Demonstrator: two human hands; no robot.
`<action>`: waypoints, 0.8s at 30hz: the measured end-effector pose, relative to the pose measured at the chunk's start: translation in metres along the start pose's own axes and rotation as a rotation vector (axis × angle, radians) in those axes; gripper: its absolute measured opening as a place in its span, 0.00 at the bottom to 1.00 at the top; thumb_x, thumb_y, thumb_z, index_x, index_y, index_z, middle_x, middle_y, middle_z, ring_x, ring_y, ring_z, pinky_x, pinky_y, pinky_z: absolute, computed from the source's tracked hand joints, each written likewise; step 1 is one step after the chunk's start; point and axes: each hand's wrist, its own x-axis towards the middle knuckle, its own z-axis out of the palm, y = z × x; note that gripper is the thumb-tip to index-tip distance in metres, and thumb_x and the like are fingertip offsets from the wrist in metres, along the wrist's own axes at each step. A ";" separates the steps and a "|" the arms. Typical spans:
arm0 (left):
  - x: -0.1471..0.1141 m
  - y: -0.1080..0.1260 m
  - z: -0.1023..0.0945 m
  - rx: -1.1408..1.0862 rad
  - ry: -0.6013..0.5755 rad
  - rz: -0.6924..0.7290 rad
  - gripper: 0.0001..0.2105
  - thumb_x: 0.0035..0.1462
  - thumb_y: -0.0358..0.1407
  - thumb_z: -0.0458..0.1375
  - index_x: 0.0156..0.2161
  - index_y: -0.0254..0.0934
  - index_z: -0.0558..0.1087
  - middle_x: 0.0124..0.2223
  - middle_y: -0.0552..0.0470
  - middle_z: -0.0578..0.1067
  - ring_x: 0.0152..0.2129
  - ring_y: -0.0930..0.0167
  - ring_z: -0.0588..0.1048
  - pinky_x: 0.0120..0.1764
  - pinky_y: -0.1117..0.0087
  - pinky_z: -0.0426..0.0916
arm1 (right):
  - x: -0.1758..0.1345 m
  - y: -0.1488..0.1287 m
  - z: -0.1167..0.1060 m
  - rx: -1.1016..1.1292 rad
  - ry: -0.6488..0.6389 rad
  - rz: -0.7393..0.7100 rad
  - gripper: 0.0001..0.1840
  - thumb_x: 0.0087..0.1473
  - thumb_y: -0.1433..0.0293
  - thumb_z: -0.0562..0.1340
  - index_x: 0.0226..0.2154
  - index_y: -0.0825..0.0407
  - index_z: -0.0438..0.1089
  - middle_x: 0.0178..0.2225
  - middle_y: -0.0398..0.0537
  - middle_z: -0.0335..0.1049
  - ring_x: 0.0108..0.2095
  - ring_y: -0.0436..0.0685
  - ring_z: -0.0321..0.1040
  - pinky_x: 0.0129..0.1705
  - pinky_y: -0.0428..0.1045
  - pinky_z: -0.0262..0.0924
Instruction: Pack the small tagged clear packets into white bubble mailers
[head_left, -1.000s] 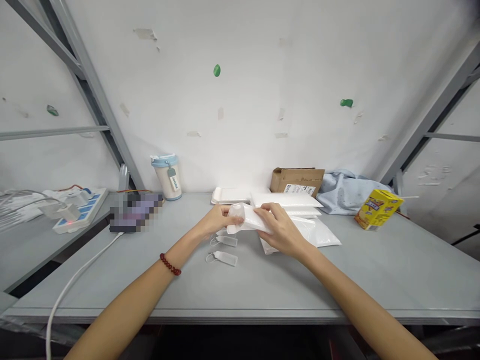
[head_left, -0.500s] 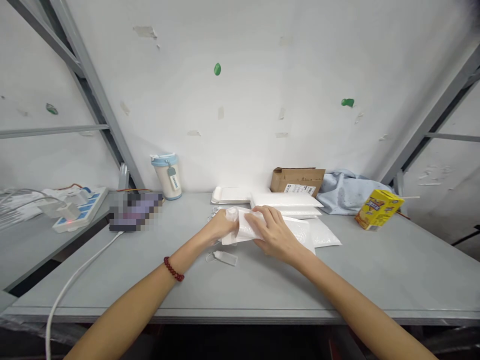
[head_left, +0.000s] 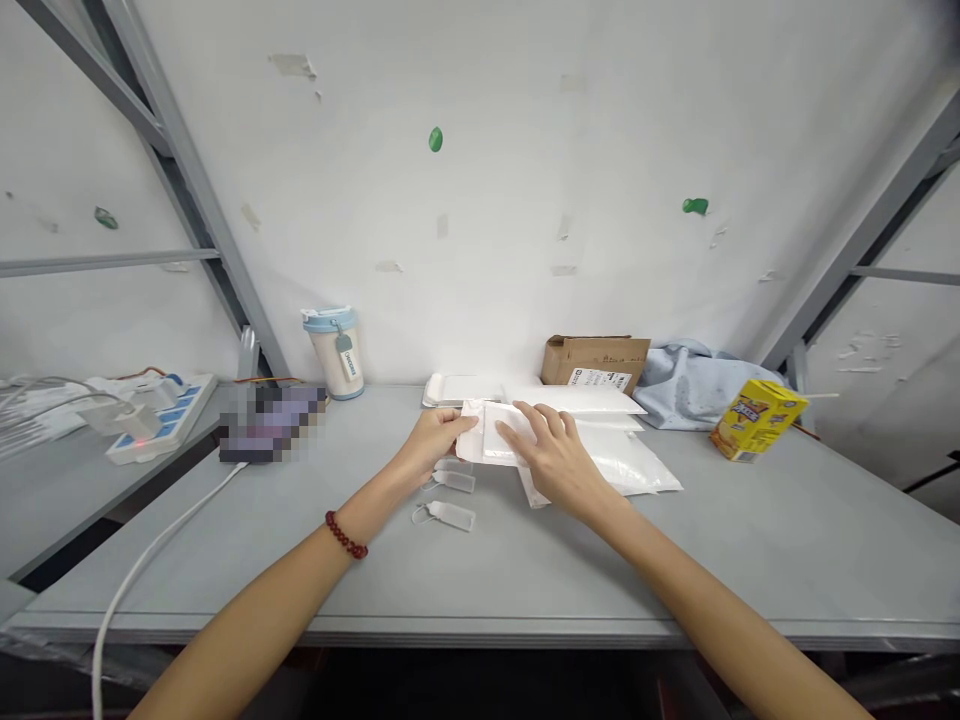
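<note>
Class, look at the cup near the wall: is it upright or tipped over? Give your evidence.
Upright: the cup stands on its base on the table, its blue lid uppermost.

Workshop, apparently (bench point(head_left: 525, 590), metal frame point(head_left: 186, 170)).

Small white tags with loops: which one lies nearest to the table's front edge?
The frontmost tag, wholly visible; the others lie behind it, closer to the left hand.

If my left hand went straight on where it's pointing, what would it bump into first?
Past the white packet it holds, your left hand would probably meet your right hand first, whose fingers lie on that packet; depth is hard to judge.
</note>
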 end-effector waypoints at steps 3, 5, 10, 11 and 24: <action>-0.001 0.000 0.001 0.041 0.032 0.048 0.13 0.46 0.42 0.60 0.22 0.34 0.66 0.20 0.57 0.66 0.17 0.77 0.65 0.21 0.76 0.62 | 0.000 0.002 0.000 0.020 -0.061 0.007 0.35 0.42 0.86 0.51 0.53 0.50 0.58 0.52 0.60 0.57 0.48 0.63 0.53 0.45 0.58 0.50; 0.000 -0.001 0.002 0.048 0.027 0.077 0.15 0.48 0.44 0.58 0.23 0.33 0.66 0.21 0.56 0.67 0.18 0.76 0.67 0.22 0.75 0.64 | -0.001 0.003 0.000 0.038 -0.091 -0.001 0.36 0.43 0.86 0.50 0.55 0.50 0.57 0.51 0.60 0.59 0.47 0.62 0.55 0.44 0.58 0.50; 0.001 -0.002 0.002 0.046 0.010 0.109 0.17 0.52 0.47 0.55 0.29 0.31 0.70 0.24 0.52 0.70 0.19 0.74 0.70 0.22 0.74 0.65 | -0.001 0.001 0.000 0.083 -0.131 -0.012 0.34 0.44 0.86 0.50 0.54 0.49 0.58 0.49 0.58 0.61 0.45 0.61 0.58 0.43 0.56 0.48; 0.001 -0.001 0.002 0.054 0.011 0.111 0.16 0.52 0.46 0.55 0.30 0.31 0.71 0.25 0.51 0.70 0.19 0.74 0.70 0.22 0.74 0.65 | -0.001 0.001 0.000 0.094 -0.144 -0.018 0.34 0.44 0.86 0.50 0.53 0.48 0.58 0.49 0.57 0.62 0.46 0.60 0.58 0.43 0.56 0.48; 0.001 -0.014 0.005 0.500 -0.084 0.543 0.12 0.50 0.29 0.51 0.36 0.38 0.76 0.46 0.48 0.72 0.39 0.70 0.71 0.34 0.73 0.69 | 0.001 0.006 -0.004 0.086 -0.046 -0.025 0.26 0.47 0.87 0.48 0.45 0.51 0.63 0.41 0.49 0.70 0.39 0.54 0.64 0.46 0.55 0.44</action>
